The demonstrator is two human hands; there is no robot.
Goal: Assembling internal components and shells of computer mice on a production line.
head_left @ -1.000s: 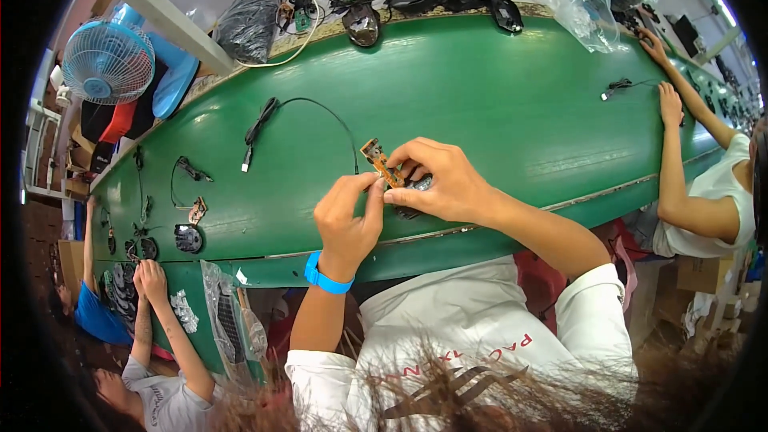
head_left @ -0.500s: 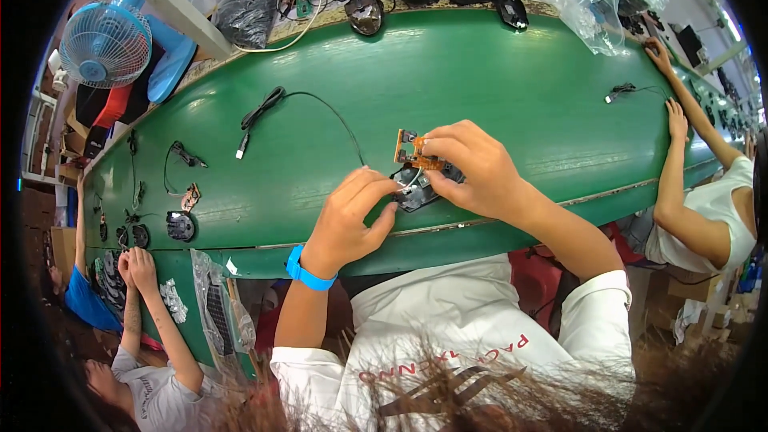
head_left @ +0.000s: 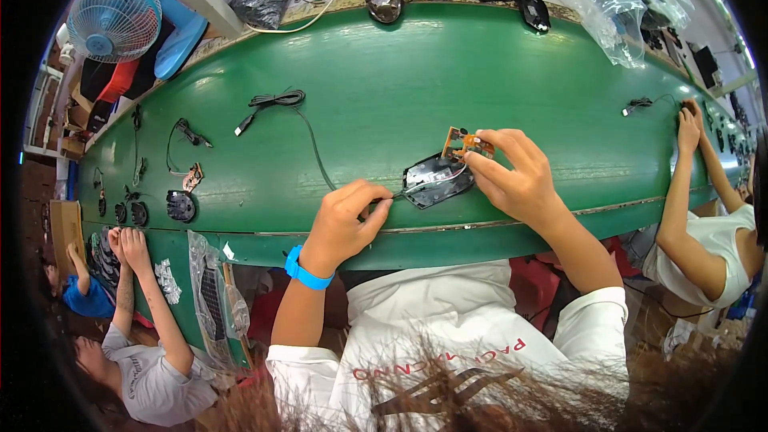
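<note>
Green bench [head_left: 416, 80], head view: black mouse base shell [head_left: 436, 182] lies at the near edge, its cable [head_left: 308, 132] running back to a coiled plug end. Right hand [head_left: 516, 176] pinches a small orange circuit board [head_left: 464, 142], tilted just above the shell's far side, not seated yet. Left hand [head_left: 348, 220] is clenched on the wires at the shell's left end. Looks abt midway: board wired, still to drop in; no cover on. Around: fan [head_left: 116, 20] far left, finished mice [head_left: 384, 0] and plastic bags [head_left: 616, 8] at the back, co-worker's hands [head_left: 688, 124] right. Nothing blocks the shell.
</note>
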